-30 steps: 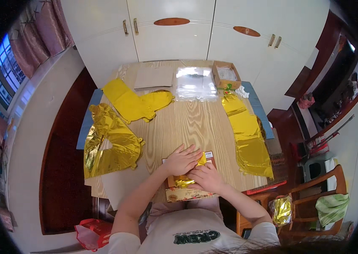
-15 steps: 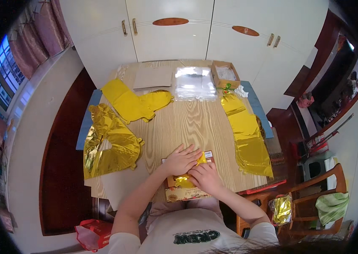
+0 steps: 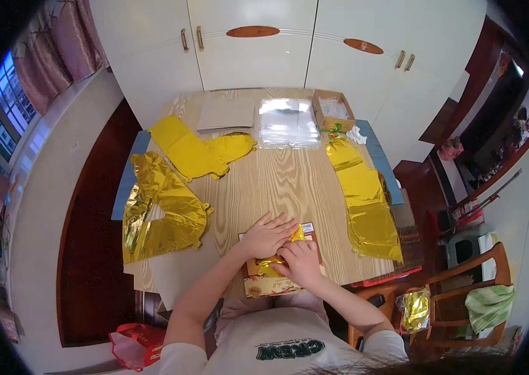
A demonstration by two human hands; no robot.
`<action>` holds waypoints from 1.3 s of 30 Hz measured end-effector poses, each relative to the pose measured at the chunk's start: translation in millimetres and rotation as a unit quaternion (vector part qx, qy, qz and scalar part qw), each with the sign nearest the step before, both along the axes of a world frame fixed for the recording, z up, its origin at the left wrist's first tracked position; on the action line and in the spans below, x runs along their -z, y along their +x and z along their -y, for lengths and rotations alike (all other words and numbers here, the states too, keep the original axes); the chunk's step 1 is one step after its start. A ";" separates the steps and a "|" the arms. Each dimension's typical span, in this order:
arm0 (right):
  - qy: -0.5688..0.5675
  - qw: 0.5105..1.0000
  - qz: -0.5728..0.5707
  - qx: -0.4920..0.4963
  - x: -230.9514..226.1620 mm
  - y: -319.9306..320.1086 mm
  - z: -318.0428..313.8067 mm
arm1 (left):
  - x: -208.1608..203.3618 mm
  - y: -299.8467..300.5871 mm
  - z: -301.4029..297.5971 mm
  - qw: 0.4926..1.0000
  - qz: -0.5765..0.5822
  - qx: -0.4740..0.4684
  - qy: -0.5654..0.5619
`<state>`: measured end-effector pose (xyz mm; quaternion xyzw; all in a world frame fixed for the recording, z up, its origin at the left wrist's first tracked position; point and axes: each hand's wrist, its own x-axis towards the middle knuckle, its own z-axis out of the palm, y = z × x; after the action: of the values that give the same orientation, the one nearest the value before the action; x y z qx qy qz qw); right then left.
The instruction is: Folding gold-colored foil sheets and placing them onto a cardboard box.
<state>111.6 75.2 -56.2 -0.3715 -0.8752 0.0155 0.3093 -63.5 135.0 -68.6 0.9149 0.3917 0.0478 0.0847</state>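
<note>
At the near edge of the table, a folded gold foil balloon (image 3: 269,265) lies on a printed cardboard sheet (image 3: 275,288) with a brown and cream design. My left hand (image 3: 269,237) rests flat across the foil, its fingers stretched out toward the upper right. Right beside it, my right hand (image 3: 302,262) has its fingers bent and pressed together on the foil, the thumb pointing left. Both hands cover much of the foil, so its folds are partly hidden.
Flat gold foil balloons lie at left (image 3: 163,212), far left (image 3: 196,150) and right (image 3: 364,200). Toward the back are grey card sheets (image 3: 226,115), clear plastic sleeves (image 3: 287,124) and a cardboard box (image 3: 333,110). A wooden chair (image 3: 501,265) stands at right, a red bag (image 3: 137,345) lower left.
My right hand has shifted slightly up and its fingers have drawn in on the foil. My left hand stays almost where it was.
</note>
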 end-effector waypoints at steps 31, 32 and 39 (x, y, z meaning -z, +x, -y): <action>-0.020 0.994 0.100 -0.042 -2.5 15.1 26.7 | 1.5 -1.8 2.3 0.999 0.020 0.013 0.027; -0.041 0.993 0.095 -0.054 -10.8 17.4 32.4 | 2.8 -1.8 3.1 0.999 0.024 0.013 0.037; -0.073 0.990 0.061 -0.102 -16.2 33.7 45.9 | 3.0 0.9 5.2 0.993 0.034 0.013 0.116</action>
<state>145.3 29.2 -40.0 -0.3018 -0.9224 0.0887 0.2242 -62.6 129.9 -71.7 0.9216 0.3681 0.1225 -0.0079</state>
